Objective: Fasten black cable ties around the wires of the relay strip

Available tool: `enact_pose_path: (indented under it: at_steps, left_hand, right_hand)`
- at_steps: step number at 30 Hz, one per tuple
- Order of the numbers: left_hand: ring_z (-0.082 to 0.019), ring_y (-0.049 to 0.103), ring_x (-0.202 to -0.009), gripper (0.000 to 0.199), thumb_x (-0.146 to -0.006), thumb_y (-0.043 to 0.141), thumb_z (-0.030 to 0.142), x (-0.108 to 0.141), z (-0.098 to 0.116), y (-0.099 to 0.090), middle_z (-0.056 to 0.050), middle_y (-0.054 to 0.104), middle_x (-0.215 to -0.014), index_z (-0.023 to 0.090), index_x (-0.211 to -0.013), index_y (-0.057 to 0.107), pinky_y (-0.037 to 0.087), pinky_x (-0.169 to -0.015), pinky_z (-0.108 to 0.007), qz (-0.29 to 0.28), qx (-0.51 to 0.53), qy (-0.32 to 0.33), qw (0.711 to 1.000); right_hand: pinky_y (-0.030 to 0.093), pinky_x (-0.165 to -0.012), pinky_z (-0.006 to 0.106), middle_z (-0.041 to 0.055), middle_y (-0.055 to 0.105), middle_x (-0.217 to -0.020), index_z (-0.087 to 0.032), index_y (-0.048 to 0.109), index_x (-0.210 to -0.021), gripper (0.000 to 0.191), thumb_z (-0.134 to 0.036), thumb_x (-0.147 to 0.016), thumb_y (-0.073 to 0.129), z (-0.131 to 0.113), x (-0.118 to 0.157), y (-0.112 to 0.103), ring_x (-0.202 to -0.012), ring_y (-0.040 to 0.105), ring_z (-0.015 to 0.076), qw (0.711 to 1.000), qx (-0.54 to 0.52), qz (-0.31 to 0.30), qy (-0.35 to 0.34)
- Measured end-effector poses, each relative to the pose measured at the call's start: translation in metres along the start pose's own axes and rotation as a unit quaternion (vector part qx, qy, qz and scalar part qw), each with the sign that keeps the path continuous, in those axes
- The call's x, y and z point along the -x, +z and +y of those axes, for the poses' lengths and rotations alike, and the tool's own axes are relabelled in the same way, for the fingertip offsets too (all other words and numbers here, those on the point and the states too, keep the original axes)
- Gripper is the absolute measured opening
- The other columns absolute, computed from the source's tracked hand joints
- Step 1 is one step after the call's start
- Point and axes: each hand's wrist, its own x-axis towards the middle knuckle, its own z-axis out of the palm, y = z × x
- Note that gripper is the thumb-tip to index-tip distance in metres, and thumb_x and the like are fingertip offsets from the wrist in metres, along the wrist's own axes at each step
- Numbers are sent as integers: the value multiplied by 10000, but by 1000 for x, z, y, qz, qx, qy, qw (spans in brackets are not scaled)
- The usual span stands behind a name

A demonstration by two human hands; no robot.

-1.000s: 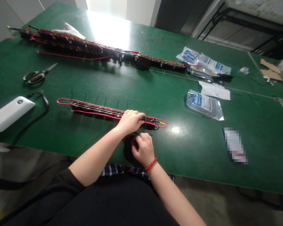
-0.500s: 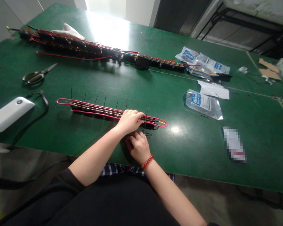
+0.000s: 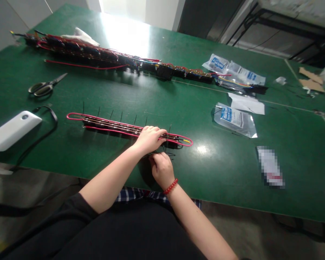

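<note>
A long black strip assembly [image 3: 111, 125] lies on the green table in front of me, with red wire looped along it and around both ends. Several thin black ties, which look like cable ties [image 3: 135, 119], stick up from its far side. My left hand [image 3: 149, 139] grips the assembly right of its middle, thumb and fingers closed around it. Just below it, at the near side, is my right hand [image 3: 162, 168], its fingers drawn together. More thin black ties [image 3: 170, 155] lie by its fingertips; what it pinches is hidden.
A longer wired assembly [image 3: 97, 54] stretches across the back of the table [image 3: 178, 104]. Scissors [image 3: 44, 88] and a white device with a black strap [image 3: 14, 130] are at left. Clear plastic packets [image 3: 234, 121], white paper [image 3: 247, 104] and a pixelated item [image 3: 271, 166] lie at right.
My right hand has shifted slightly to the right, and its fingers look more closed. My left hand stays on the assembly. The whole view has moved a little.
</note>
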Motion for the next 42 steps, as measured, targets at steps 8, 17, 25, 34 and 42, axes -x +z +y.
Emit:
enact_pose_path:
  at_steps: [8, 17, 25, 34, 42]
  left_hand:
    - [-249, 606, -1153, 308, -963, 582, 374, 0, 0, 0, -40, 689, -1208, 277, -1251, 631, 404, -1041, -406, -5, 3, -1, 1000]
    - [-253, 602, -1151, 321, -970, 567, 382, 1, 0, 1, -44, 686, -1207, 282, -1269, 625, 400, -1031, -404, -1, -6, -4, 1000]
    - [-258, 606, -1136, 322, -974, 559, 385, 1, 0, 1, -46, 688, -1196, 278, -1270, 627, 405, -1020, -411, 2, -9, -1, 1000]
    - [-256, 600, -1141, 326, -971, 565, 386, 1, -1, 2, -47, 682, -1211, 282, -1274, 625, 407, -1020, -408, -1, -14, -2, 1000]
    - [-256, 599, -1142, 324, -970, 567, 383, 1, 0, 0, -47, 686, -1198, 280, -1272, 627, 409, -1019, -407, -5, -8, -3, 1000]
  right_hand:
    - [506, -861, 384, 73, 745, -975, -178, 684, -1097, 315, -52, -908, 466, 5, 1, -1, -908, 608, 228, 998, -52, 36, -18]
    - [492, -774, 355, 58, 699, -790, -194, 704, -876, 201, -154, -952, 523, 3, -1, 1, -800, 567, 218, 1000, -9, 24, -5]
    - [474, -776, 356, 68, 689, -834, -189, 692, -916, 159, -180, -957, 539, 2, -2, 0, -819, 541, 223, 999, 2, 39, 0]
    - [485, -768, 373, 59, 660, -785, -203, 626, -832, 119, -163, -917, 553, -1, -4, -4, -792, 546, 220, 997, -50, 52, 8]
    - [475, -650, 289, -17, 605, -713, -223, 588, -774, 140, -272, -892, 643, 11, 5, -42, -662, 554, 144, 956, -192, 136, 177]
